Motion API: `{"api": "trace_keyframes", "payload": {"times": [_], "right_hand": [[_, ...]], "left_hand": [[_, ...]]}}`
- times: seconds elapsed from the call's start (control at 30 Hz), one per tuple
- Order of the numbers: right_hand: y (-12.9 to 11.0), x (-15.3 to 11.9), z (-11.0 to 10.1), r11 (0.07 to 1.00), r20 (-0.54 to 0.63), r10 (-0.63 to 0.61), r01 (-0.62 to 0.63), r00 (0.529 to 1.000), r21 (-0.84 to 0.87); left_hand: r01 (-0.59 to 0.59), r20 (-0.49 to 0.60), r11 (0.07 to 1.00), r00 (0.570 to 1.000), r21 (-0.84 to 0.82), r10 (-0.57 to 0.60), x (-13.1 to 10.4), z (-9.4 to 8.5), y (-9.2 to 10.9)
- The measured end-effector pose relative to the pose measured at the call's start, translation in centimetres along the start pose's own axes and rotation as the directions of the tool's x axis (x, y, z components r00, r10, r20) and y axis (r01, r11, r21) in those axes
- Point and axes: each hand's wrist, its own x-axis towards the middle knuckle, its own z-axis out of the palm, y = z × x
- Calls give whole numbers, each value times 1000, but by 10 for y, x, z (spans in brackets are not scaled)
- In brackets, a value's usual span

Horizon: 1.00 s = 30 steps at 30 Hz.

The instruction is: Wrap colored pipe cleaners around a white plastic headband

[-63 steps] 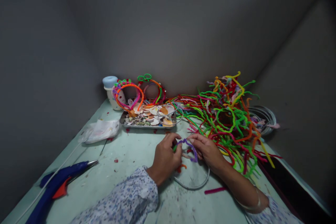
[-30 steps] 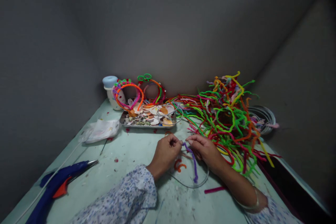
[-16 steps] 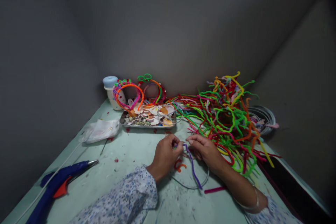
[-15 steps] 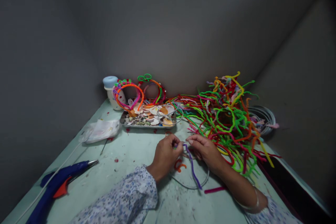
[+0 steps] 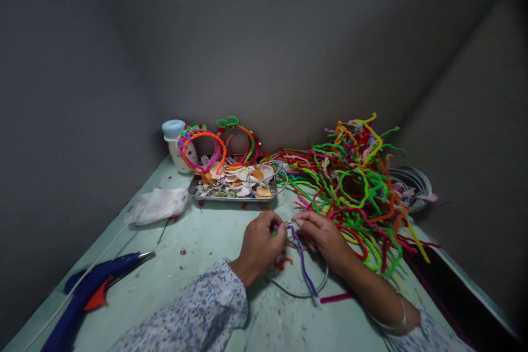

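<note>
Left hand and right hand in front of the shell tray, fingers pinched on a thin wire, purple pipe cleaner dangling between them, glue gun left of the tray.

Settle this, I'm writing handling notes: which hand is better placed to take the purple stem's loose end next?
Probably the right hand: the purple stem slants down toward its side, so the loose end is nearer it. The left hand seems to pinch near the top.

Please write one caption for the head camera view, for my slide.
Two hands work a purple pipe cleaner near a shell-filled tray and a colourful pipe-cleaner heap.
</note>
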Motion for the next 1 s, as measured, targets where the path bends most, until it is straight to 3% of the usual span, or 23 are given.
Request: {"api": "trace_keyframes", "payload": {"times": [0.3, 0.7, 0.83, 1.0], "right_hand": [[-1, 0, 1, 1000, -12, -4, 4, 1000, -4], [2, 0, 0, 1000, -10, -7, 7, 1000, 15], [-1, -2, 0, 984, 21, 6, -10, 1000, 180], [-7, -2, -4, 893, 79, 71, -99, 994, 439]], "left_hand": [[-1, -13, 1000, 1000, 27, 2, -1, 1, 2], [-92, -20, 989, 995, 119, 95, -2, 2, -2], [-124, -12, 986, 992, 110, 126, -3, 0, 1], [-146, -40, 988, 988, 51, 149, -3, -3, 5]]}}
